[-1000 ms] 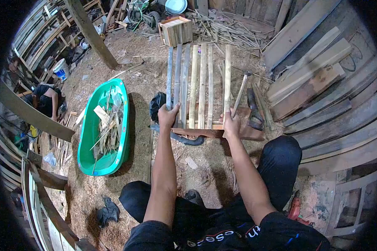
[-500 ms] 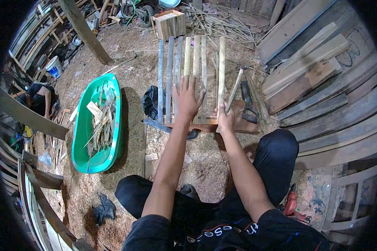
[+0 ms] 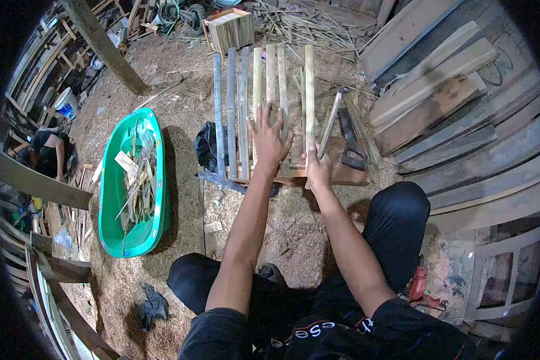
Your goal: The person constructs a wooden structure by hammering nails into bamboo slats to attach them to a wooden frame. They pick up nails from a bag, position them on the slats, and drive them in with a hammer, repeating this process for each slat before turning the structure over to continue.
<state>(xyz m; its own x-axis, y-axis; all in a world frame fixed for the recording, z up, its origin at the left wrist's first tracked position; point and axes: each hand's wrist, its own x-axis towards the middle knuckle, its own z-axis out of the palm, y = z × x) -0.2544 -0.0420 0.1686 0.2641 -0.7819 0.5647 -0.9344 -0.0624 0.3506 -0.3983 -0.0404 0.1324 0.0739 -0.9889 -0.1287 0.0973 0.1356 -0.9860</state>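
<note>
Several long narrow wooden slats (image 3: 231,108) lie side by side, their near ends over a board (image 3: 349,174). My left hand (image 3: 271,139) rests on the middle slats with its fingers spread. My right hand (image 3: 318,170) is closed around a hammer (image 3: 330,123), whose head points away from me, and touches the near end of a pale slat (image 3: 309,90) at the right of the row. Just right of the hammer lies a handsaw (image 3: 351,141). Black plastic (image 3: 206,147) sits left of the slats.
A green tub (image 3: 105,204) with wood scraps stands left. A crate (image 3: 229,31) and a scrap pile (image 3: 306,27) are at the back. Planks (image 3: 429,114) lean right. A red power tool (image 3: 422,288) lies lower right. Another person (image 3: 48,150) crouches far left.
The view has shifted slightly, so most things appear a little further left. My left hand's fingers look more bent on the slats. My right hand keeps its grip.
</note>
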